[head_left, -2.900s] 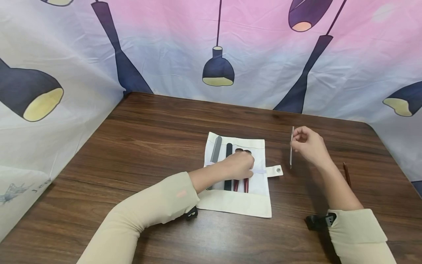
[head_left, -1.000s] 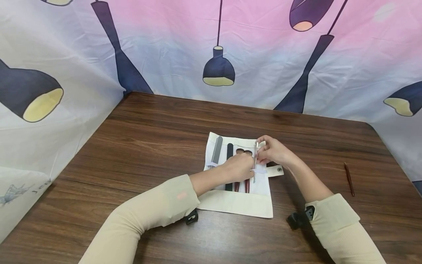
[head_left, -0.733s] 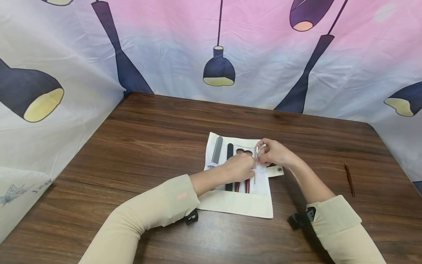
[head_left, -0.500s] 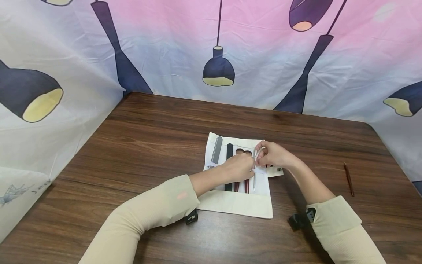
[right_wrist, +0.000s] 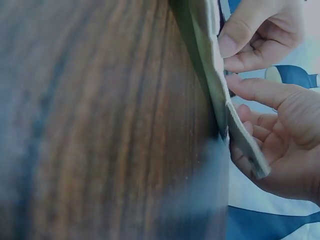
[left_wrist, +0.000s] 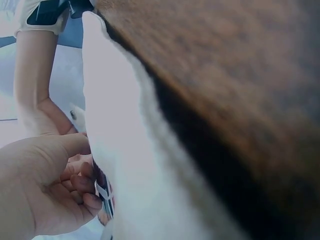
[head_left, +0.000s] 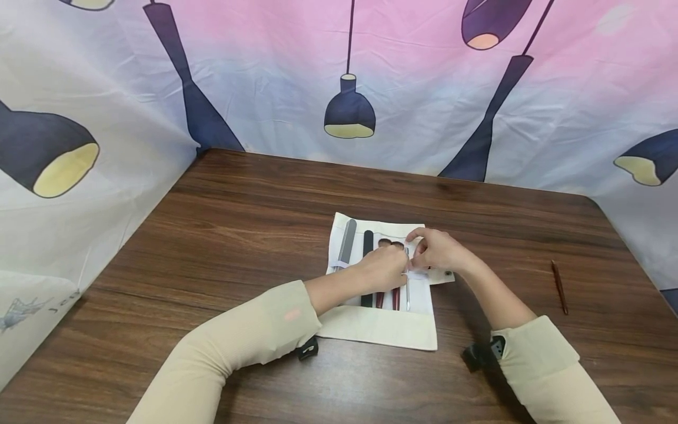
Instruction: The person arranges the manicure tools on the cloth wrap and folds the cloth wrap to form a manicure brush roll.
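An unfolded white cloth tool roll (head_left: 376,327) lies on the table. My left hand (head_left: 382,268) reaches over its middle, curled fingers pinching the pale elastic band (head_left: 419,275) that crosses it. A thin silver metal rod (head_left: 408,297) runs under that band, beside two red-handled makeup brushes (head_left: 396,299). My right hand (head_left: 438,250) pinches the rod's upper part from the right. In the left wrist view, bent fingers of the left hand (left_wrist: 55,185) sit at the cloth. The right wrist view has the right hand (right_wrist: 295,135) just below the left hand.
A grey nail file (head_left: 346,241) and a black nail file (head_left: 368,244) are held on the roll's left half. A snap tab (head_left: 445,275) sticks out on its right. One reddish-brown pencil-like stick (head_left: 559,287) lies on the table (head_left: 254,218) farther right.
My right hand has brought the silver rod leftward from above the table to the roll, then slid it down under the band. The left hand has stayed put at the band.
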The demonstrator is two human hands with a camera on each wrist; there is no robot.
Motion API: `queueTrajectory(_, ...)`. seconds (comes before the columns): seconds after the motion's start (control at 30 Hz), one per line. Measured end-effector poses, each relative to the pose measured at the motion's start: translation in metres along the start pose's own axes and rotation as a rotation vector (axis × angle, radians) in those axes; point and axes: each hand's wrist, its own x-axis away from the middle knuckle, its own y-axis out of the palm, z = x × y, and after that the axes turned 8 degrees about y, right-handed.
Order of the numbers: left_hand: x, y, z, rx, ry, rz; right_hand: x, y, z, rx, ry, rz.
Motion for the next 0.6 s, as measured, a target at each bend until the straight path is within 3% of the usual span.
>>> queueTrajectory(0.13, 0.001, 0.001, 0.0, 0.0, -0.006, 0.015, 0.014, -0.014, 0.006, 0.001, -0.01, 0.1)
queueTrajectory(0.23, 0.002, 0.003, 0.001, -0.007, -0.005, 0.021, 0.03, -0.028, 0.022, 0.012, 0.011, 0.177)
queueTrajectory(0.4, 0.004, 0.007, 0.002, 0.003, 0.015, 0.023, 0.064, -0.054, 0.069, 0.056, 0.132, 0.284)
queueTrajectory(0.6, 0.003, 0.005, 0.001, 0.007, 0.026, 0.042, 0.091, -0.084, 0.121, 0.244, 0.308, 0.386)
